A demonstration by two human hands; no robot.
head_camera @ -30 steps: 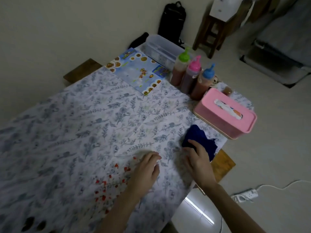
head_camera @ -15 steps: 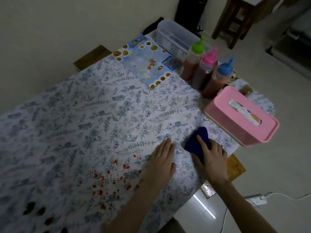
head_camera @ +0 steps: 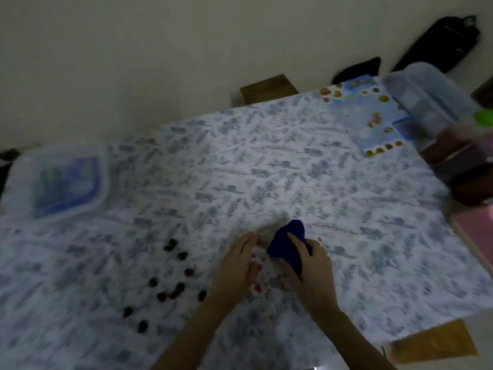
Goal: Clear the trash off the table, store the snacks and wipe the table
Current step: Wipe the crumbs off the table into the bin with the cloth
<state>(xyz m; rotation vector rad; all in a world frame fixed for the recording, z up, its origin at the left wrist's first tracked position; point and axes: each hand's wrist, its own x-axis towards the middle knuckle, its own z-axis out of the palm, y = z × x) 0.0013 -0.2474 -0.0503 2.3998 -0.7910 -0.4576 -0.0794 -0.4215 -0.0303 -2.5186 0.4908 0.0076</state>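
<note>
Step in hand, as judged: wiping. Frame is motion-blurred; fine detail is unreliable.

The right hand (head_camera: pixel 310 265) is closed around a bunched dark blue cloth (head_camera: pixel 286 243), low centre of frame, pressed onto the floral tablecloth (head_camera: pixel 266 169) covering the worktop. The left hand (head_camera: pixel 236 260) lies open and flat on the fabric just left of the cloth, fingers spread, holding nothing. Small red spots (head_camera: pixel 257 268) show between and under the hands. Dark brown bits (head_camera: pixel 173 276) are scattered to the lower left, apart from both hands. A lidded clear container (head_camera: pixel 61 180) sits at far left.

To do it well: keep the left palm pinning the fabric so it does not ruck; stroke away from that hand; gather the brown bits into one pile rather than smearing them.
</note>
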